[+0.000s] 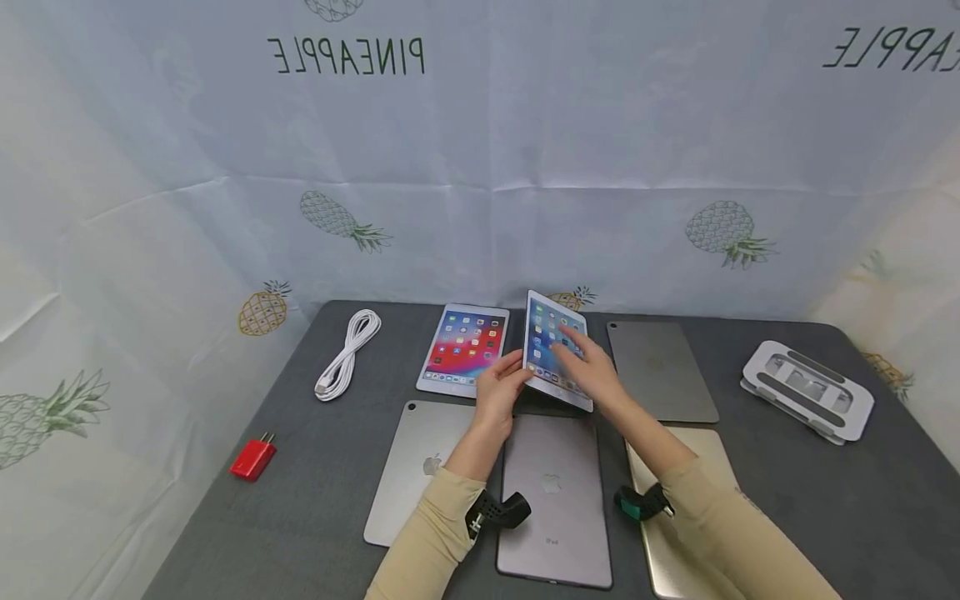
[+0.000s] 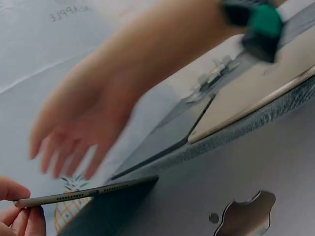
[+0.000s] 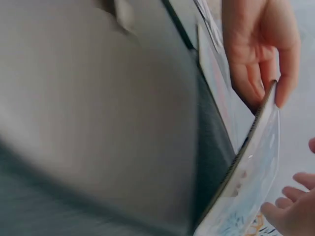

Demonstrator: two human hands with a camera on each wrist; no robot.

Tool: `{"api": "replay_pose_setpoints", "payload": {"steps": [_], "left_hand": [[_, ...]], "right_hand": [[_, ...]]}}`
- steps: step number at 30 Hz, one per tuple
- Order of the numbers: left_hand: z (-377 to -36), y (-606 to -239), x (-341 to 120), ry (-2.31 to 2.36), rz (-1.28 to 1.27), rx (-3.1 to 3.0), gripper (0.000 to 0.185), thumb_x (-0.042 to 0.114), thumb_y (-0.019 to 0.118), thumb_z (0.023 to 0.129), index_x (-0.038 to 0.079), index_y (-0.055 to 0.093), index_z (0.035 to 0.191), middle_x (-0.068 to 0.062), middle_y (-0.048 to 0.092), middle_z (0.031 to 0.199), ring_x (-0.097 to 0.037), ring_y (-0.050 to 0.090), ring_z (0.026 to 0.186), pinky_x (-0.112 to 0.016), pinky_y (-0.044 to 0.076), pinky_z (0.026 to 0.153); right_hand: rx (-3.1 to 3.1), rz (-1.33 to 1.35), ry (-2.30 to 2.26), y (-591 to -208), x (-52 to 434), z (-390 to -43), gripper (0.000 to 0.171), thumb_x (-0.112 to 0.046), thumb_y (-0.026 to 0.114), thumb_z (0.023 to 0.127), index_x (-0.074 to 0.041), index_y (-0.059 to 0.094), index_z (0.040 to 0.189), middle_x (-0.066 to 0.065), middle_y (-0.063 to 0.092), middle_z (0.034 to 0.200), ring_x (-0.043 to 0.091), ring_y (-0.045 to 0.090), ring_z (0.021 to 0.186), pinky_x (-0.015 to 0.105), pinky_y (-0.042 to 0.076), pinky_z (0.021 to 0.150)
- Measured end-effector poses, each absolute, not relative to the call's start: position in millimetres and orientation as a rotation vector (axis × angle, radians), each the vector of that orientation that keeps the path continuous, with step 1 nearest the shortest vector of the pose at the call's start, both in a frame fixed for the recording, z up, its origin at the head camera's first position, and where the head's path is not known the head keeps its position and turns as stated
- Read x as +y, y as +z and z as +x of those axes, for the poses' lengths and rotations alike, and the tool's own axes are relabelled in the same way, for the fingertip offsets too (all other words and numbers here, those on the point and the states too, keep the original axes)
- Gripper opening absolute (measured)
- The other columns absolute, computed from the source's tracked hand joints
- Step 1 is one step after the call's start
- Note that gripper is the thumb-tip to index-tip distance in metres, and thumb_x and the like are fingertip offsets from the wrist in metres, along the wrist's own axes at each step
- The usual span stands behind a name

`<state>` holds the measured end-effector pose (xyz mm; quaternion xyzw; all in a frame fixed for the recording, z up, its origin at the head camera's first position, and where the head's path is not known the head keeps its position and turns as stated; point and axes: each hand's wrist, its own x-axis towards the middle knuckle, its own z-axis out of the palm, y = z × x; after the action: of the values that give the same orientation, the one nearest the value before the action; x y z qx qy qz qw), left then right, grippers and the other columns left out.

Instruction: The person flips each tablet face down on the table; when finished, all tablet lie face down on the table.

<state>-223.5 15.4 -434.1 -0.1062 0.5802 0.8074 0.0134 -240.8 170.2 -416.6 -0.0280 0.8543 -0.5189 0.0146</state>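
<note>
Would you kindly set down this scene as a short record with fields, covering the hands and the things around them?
Left hand: grips the left edge of the raised tablet, which is tilted with its screen lit.
Right hand: open, fingers straight over the raised tablet's screen; contact unclear.
Lit tablet lying flat: left of the raised one.
Face-down tablets: silver, grey, gold, dark grey.
White cable: coiled, far left.
Red charger: near left edge.
White stand: folded, right.
Table: grey.

The backdrop cloth [image 1: 480,167] behind the table's far edge is showing "PINEAPPLE" in mirrored letters, twice. The grey tablet [image 1: 555,500] lying face-down at the table's near edge is displaying an Apple logo and "iPad".
</note>
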Motion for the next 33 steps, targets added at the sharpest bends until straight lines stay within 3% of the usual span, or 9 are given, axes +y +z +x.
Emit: {"api": "replay_pose_setpoints", "payload": {"steps": [3, 7, 16, 21, 28, 33], "left_hand": [[-222.7, -432.5, 19.3, 2.537, -0.327, 1.791, 0.039, -0.006, 0.065, 0.084, -0.007, 0.063, 0.123, -0.020, 0.066, 0.117, -0.014, 0.064, 0.090, -0.026, 0.052, 0.081], [-221.7, -432.2, 23.5, 2.549, -0.322, 1.778, 0.039, -0.007, 0.064, 0.083, -0.007, 0.063, 0.122, -0.021, 0.066, 0.116, -0.012, 0.063, 0.088, -0.022, 0.050, 0.075], [-218.9, -429.7, 27.6, 2.567, -0.244, 1.766, 0.045, -0.010, 0.064, 0.082, -0.006, 0.060, 0.127, -0.021, 0.062, 0.124, -0.023, 0.062, 0.105, -0.030, 0.052, 0.090], [-218.7, -427.1, 28.1, 2.576, -0.208, 1.769, 0.045, -0.009, 0.063, 0.083, -0.004, 0.061, 0.127, -0.019, 0.062, 0.124, -0.024, 0.061, 0.107, -0.031, 0.052, 0.091], [-220.3, -421.6, 28.3, 2.565, -0.157, 1.825, 0.043, -0.005, 0.064, 0.084, -0.001, 0.063, 0.127, -0.016, 0.062, 0.122, -0.024, 0.060, 0.107, -0.032, 0.050, 0.094], [-221.0, -416.7, 27.2, 2.538, -0.132, 1.859, 0.042, -0.002, 0.065, 0.085, 0.002, 0.064, 0.127, -0.016, 0.061, 0.126, -0.024, 0.059, 0.110, -0.034, 0.048, 0.098]], "right_hand": [[2.742, -0.128, -1.586, -411.2, 160.9, -259.1, 0.056, -0.037, 0.054, 0.099, -0.013, 0.042, 0.149, 0.015, 0.038, 0.152, 0.038, 0.039, 0.135, 0.054, 0.036, 0.106], [2.791, -0.156, -1.517, -412.1, 151.8, -275.4, 0.061, -0.040, 0.056, 0.098, -0.011, 0.039, 0.150, 0.015, 0.038, 0.152, 0.037, 0.035, 0.137, 0.055, 0.034, 0.107], [2.821, -0.136, -1.468, -412.3, 143.7, -282.2, 0.067, -0.035, 0.062, 0.094, -0.007, 0.037, 0.150, 0.017, 0.037, 0.152, 0.038, 0.036, 0.137, 0.053, 0.037, 0.105], [2.746, -0.101, -1.529, -408.2, 145.2, -280.4, 0.066, -0.034, 0.062, 0.094, -0.011, 0.037, 0.151, 0.011, 0.030, 0.157, 0.037, 0.033, 0.139, 0.053, 0.038, 0.105], [2.667, -0.036, -1.618, -401.8, 147.7, -280.3, 0.068, -0.040, 0.062, 0.093, -0.020, 0.036, 0.152, 0.021, 0.036, 0.151, 0.042, 0.042, 0.131, 0.055, 0.043, 0.099], [2.611, -0.029, -1.691, -397.1, 148.3, -280.2, 0.067, -0.040, 0.062, 0.094, -0.021, 0.035, 0.153, 0.017, 0.037, 0.152, 0.037, 0.045, 0.129, 0.053, 0.042, 0.100]]}}
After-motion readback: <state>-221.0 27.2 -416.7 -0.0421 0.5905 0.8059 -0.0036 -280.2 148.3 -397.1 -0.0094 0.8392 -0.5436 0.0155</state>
